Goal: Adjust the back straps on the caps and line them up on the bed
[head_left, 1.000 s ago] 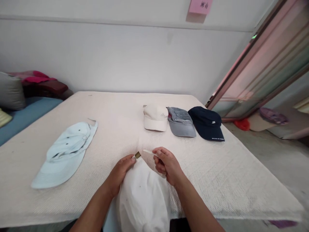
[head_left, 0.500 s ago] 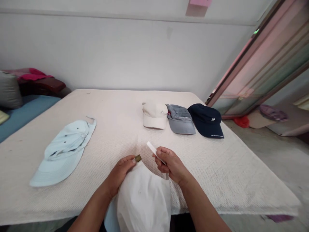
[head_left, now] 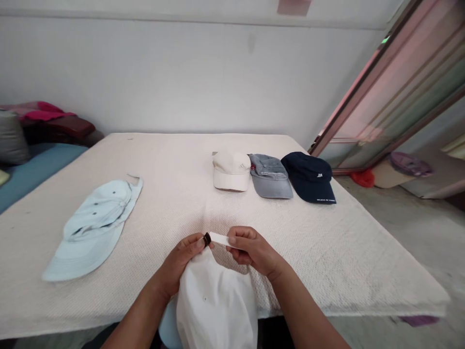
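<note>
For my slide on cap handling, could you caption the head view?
Left hand and right hand join the strap and buckle of a white cap on a covered table.

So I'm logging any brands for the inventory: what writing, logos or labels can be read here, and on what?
Nothing reads clearly.
Navy cap: small white emblem on the front and a line of white print along the brim, too small to read.
Grey cap: pale strip of print, blurred.
Cream cap: faint mark, unreadable.
Pink note on the wall: cut off, no legible writing.
</note>
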`<state>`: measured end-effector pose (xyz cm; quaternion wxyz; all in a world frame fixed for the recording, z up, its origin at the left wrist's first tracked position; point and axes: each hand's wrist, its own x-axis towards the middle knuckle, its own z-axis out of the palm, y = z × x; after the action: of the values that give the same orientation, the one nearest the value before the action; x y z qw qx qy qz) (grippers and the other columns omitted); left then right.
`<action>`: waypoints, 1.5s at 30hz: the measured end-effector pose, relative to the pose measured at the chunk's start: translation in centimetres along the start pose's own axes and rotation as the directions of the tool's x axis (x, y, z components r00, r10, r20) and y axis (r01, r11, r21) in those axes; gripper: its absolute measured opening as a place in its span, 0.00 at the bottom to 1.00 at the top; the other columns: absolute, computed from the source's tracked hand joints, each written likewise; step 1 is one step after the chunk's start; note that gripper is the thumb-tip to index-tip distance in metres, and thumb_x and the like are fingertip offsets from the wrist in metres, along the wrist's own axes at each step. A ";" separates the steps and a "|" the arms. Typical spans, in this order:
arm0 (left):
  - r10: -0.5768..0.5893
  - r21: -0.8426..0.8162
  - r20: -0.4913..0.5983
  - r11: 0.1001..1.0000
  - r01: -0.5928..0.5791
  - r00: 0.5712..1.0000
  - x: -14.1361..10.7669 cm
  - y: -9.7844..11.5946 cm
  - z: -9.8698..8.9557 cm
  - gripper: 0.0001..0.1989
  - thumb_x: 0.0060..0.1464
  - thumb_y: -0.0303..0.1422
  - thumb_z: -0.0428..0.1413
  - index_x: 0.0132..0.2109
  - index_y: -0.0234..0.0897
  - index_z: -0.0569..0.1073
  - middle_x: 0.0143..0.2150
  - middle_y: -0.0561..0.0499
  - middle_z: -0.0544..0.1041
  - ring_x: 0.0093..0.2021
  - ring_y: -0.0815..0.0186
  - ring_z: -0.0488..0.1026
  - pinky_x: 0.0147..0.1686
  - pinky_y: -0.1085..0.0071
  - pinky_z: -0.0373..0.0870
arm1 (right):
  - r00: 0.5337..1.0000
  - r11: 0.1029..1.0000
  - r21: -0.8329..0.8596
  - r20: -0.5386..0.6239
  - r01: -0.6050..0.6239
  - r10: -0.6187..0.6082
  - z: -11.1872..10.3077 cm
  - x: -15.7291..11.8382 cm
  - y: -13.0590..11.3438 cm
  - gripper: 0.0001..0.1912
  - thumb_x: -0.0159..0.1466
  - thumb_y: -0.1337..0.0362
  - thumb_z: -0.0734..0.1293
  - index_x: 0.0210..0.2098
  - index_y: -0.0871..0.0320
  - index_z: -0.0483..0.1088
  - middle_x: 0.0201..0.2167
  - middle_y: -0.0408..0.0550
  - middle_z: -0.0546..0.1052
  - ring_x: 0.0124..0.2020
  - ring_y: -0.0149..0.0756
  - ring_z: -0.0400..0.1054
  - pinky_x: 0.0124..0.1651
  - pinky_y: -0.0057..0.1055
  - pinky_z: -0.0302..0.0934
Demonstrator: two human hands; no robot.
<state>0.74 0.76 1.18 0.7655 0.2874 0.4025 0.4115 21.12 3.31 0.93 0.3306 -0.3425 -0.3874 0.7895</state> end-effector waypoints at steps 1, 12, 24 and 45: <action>0.000 -0.006 0.003 1.000 0.000 1.000 0.0 0.0 0.0 0.08 0.49 0.36 0.62 0.33 0.34 0.77 0.25 0.52 0.74 0.23 0.72 0.67 0.25 0.77 0.61 | 1.000 1.000 -0.006 0.005 -0.004 0.004 0.0 0.0 0.1 0.13 0.56 0.61 0.70 0.23 0.62 0.65 0.21 0.40 0.66 0.15 0.18 0.48 0.18 0.23 0.35; 0.017 0.082 -0.039 0.997 -0.014 0.999 0.1 -0.2 -0.1 0.06 0.46 0.32 0.59 0.32 0.34 0.76 0.27 0.51 0.75 0.26 0.68 0.69 0.28 0.74 0.63 | 1.000 0.999 -0.031 -0.014 -0.026 0.025 -0.2 0.0 0.0 0.11 0.57 0.61 0.68 0.23 0.61 0.65 0.21 0.40 0.65 0.16 0.19 0.48 0.19 0.24 0.35; 0.004 0.134 -0.036 0.991 0.000 0.999 -0.1 -0.1 -0.2 0.07 0.47 0.34 0.59 0.32 0.34 0.76 0.28 0.50 0.75 0.26 0.68 0.68 0.29 0.73 0.62 | 0.998 0.998 -0.042 0.044 -0.036 0.038 -0.2 -0.3 -0.3 0.13 0.56 0.61 0.69 0.23 0.61 0.64 0.19 0.38 0.63 0.16 0.19 0.47 0.19 0.23 0.36; -0.067 0.182 0.041 0.982 0.058 0.997 0.1 -0.5 -0.1 0.09 0.47 0.36 0.62 0.33 0.34 0.76 0.25 0.53 0.72 0.23 0.72 0.64 0.25 0.76 0.58 | 0.991 0.977 -0.203 0.107 -0.060 0.083 -0.6 -1.1 -0.9 0.08 0.58 0.62 0.67 0.26 0.61 0.70 0.13 0.35 0.58 0.15 0.22 0.45 0.19 0.23 0.37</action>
<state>0.91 0.57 0.68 0.7581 0.3524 0.4289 0.3422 22.41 3.12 1.69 0.2434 -0.3416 -0.4701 0.7765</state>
